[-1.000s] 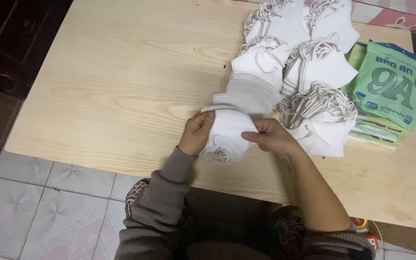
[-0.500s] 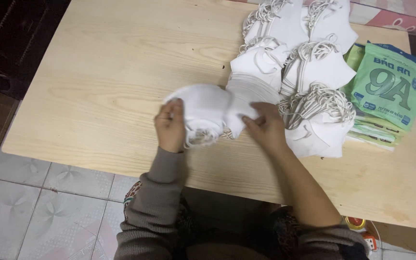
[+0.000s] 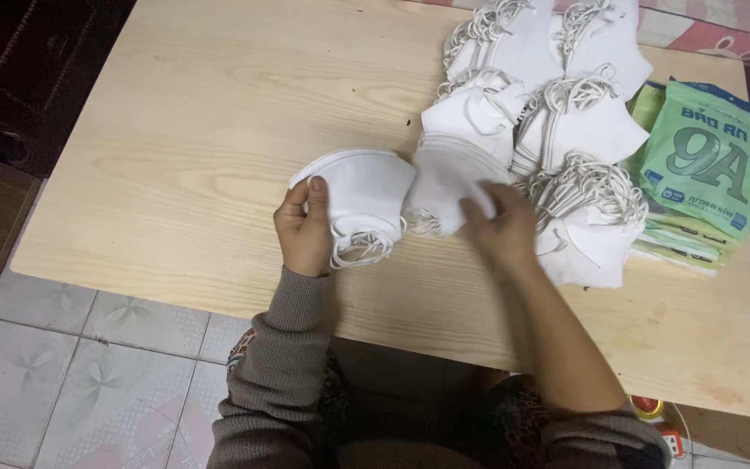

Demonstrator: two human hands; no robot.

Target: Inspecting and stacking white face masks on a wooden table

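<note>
Where the left hand [image 3: 304,230] meets the mask [image 3: 362,195], pinches the near left edge. Thumb on top, other fingers curled at the rim, so a grip closed on the mask. Wears a grey sleeve [image 3: 275,373] down to the wrist.

Over to the right hand [image 3: 498,227]: lies palm down with fingers spread wide. A loose, open grip, pressing and not pinching. Rests on a second mask [image 3: 444,178], fingertips on the white cloth.

Now the mask itself: white, rounded, flat on the table [image 3: 175,130], close to the front edge and about in the middle. Touches the second mask on its right side. Trails thin white loops [image 3: 359,247] from its near edge, just beside the left hand.

Further out, behind and right of the right hand: piles [image 3: 566,130] of more white masks, loops bunched on top. Run from the far edge of the table down to the right hand, with the nearest pile touching that hand's side.

Right of the piles: green packs [image 3: 709,161], stacked flat, partly tucked under the masks, by the right edge of the table.

Left half of the table: plain pale wood.

Below the table on the left: tiled floor [image 3: 62,365]. Up in the far left corner: something dark and wooden [image 3: 19,78], hard to make out.
</note>
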